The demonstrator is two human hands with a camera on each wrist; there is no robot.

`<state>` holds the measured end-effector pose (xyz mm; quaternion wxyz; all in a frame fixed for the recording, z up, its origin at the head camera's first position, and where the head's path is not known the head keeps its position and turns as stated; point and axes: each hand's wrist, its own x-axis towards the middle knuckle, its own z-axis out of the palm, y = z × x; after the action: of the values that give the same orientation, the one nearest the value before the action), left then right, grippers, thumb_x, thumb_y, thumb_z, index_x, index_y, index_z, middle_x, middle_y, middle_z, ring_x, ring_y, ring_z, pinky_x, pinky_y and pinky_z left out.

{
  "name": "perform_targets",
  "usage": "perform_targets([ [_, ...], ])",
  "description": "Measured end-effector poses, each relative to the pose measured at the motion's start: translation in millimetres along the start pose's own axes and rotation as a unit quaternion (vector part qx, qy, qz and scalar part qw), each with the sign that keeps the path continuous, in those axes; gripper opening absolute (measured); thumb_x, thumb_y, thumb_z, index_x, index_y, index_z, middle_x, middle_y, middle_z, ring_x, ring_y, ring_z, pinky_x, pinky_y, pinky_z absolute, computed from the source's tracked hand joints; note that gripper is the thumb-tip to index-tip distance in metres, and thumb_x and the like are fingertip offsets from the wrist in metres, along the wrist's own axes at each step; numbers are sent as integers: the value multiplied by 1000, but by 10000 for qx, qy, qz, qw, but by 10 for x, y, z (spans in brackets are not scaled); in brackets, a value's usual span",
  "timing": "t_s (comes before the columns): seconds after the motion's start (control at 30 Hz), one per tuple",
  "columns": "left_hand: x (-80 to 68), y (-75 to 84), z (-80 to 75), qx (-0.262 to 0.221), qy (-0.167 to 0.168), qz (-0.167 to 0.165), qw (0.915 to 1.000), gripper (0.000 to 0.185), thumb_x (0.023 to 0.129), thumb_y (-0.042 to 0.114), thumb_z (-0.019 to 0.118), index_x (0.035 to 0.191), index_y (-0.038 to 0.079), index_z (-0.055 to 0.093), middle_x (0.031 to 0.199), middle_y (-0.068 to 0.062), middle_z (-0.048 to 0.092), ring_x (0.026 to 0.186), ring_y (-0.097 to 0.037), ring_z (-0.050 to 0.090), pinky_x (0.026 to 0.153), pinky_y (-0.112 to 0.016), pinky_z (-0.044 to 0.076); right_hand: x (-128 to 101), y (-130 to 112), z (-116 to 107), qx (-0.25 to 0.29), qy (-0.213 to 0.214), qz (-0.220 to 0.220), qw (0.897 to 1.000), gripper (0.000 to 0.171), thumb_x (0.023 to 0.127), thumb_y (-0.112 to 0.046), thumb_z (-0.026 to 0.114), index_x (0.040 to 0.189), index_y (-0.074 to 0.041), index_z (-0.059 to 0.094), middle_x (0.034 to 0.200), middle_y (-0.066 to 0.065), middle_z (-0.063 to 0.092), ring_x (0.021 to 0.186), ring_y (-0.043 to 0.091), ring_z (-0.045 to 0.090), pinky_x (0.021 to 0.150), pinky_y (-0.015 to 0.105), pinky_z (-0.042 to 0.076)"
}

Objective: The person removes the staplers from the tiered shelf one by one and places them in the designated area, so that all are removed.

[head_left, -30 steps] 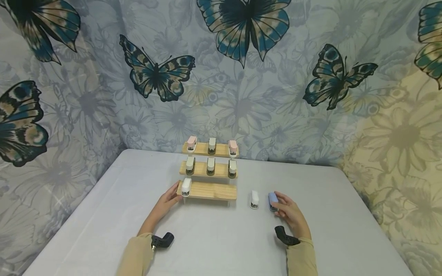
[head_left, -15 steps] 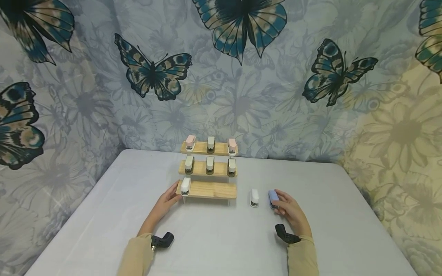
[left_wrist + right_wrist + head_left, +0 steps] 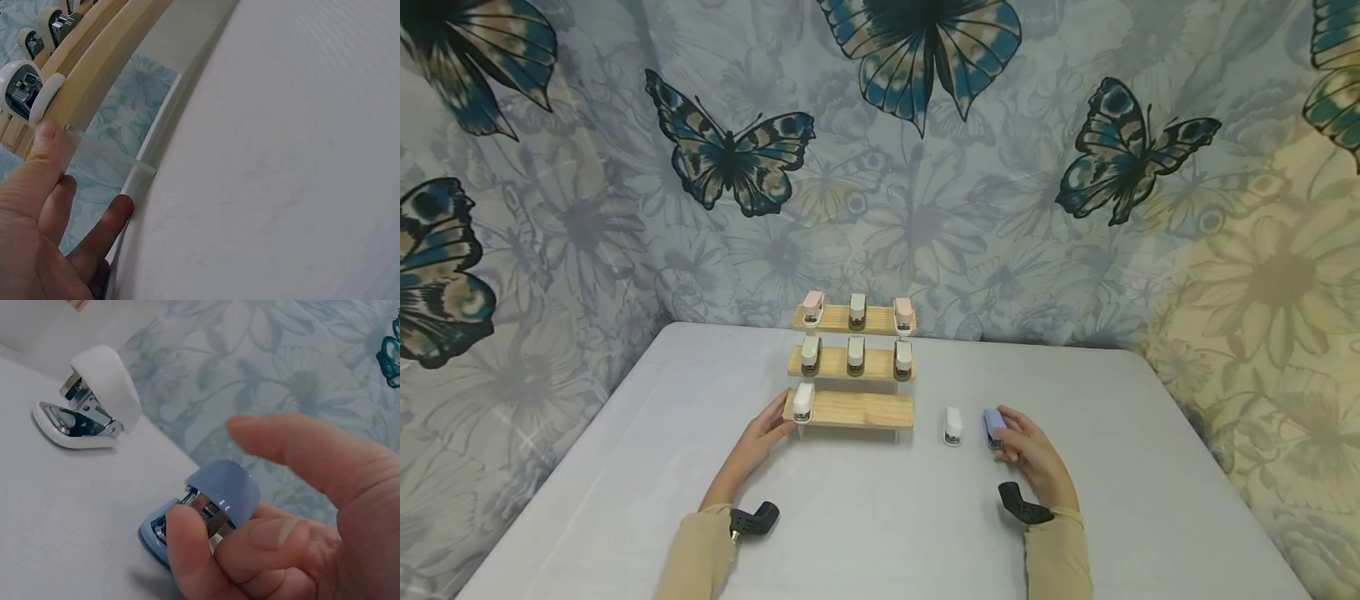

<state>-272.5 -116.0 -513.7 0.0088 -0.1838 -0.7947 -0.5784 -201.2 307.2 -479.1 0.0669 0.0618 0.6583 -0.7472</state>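
Seven small staplers sat on three-tier wooden rack; two bottom slots vacant. Right hand pinched small blue stapler on grey table, at 3 o'clock of rack. White stapler beside it, untouched. Left hand, fingers straight, braced rack's 9 o'clock end.

blue stapler: glossy plastic, shiny metal | shelf: matt wood

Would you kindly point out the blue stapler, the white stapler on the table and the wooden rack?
blue stapler (image 3: 222, 487), right wrist view, top cover
white stapler (image 3: 109, 378), right wrist view, top cover
wooden rack (image 3: 865, 410), head view, bottom shelf
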Motion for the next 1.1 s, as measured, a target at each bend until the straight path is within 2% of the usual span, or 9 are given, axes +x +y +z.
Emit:
perform_targets([
  [0.13, 6, 3, 3, 24, 48, -50, 10000, 56, 74, 33, 52, 123, 23, 27, 124, 8, 24, 110, -7, 23, 87, -32, 26, -16, -33, 0, 180, 98, -100, 9997, 57, 77, -19, 52, 123, -6, 22, 124, 10, 21, 41, 7, 35, 55, 24, 44],
  [0.3, 6, 14, 4, -2, 78, -61, 10000, 57, 74, 33, 52, 123, 21, 27, 124, 8, 25, 110, -7, 23, 87, -31, 26, -54, -94, 10, 422, -19, -399, 9983, 50, 82, -18, 45, 123, -3, 20, 122, 16, 20, 40, 5, 31, 53, 22, 43],
  [0.53, 10, 0, -1, -26, 34, -33, 10000, 58, 74, 32, 52, 124, 20, 26, 124, 8, 25, 110, -8, 24, 87, -31, 27, -97, -239, 84, 259, -288, -699, 9968, 48, 84, -12, 38, 124, 1, 15, 124, 18, 15, 37, 5, 29, 51, 21, 44],
  [0.7, 7, 4, -12, 23, -38, 30, 10000, 58, 75, 32, 51, 124, 16, 25, 125, 6, 24, 111, -10, 23, 87, -33, 27, -132, -364, 188, 131, -353, -892, 9953, 46, 84, -12, 39, 123, 2, 18, 125, 18, 15, 37, 7, 28, 51, 23, 44],
  [0.8, 10, 10, -22, 75, -102, 99, 9999, 58, 76, 31, 50, 125, 15, 24, 126, 4, 23, 112, -13, 22, 87, -34, 26, -142, -439, 274, 51, -587, -1133, 9918, 46, 84, -10, 40, 123, 3, 19, 125, 19, 15, 36, 9, 26, 50, 25, 43],
  [0.9, 15, 13, -24, 110, -138, 150, 9997, 58, 76, 32, 49, 125, 14, 22, 126, 3, 22, 112, -14, 22, 86, -35, 26, -142, -502, 396, -112, -1026, -1305, 9861, 45, 83, -9, 41, 121, 5, 21, 124, 20, 18, 35, 9, 25, 47, 25, 43],
  [1.0, 11, 18, -17, 80, -84, 153, 9998, 58, 76, 32, 50, 125, 14, 24, 126, 4, 23, 111, -13, 22, 86, -34, 27, -122, -517, 546, -302, -1551, -1215, 9799, 43, 82, -7, 42, 120, 6, 25, 123, 20, 22, 34, 7, 25, 44, 23, 42],
  [1.1, -1, 20, -4, 33, -27, 103, 9999, 57, 75, 32, 51, 124, 19, 25, 125, 6, 24, 111, -10, 23, 86, -32, 27, -94, -485, 702, -442, -1921, -918, 9761, 43, 81, -8, 44, 119, 5, 27, 123, 19, 24, 34, 7, 27, 43, 23, 41],
])
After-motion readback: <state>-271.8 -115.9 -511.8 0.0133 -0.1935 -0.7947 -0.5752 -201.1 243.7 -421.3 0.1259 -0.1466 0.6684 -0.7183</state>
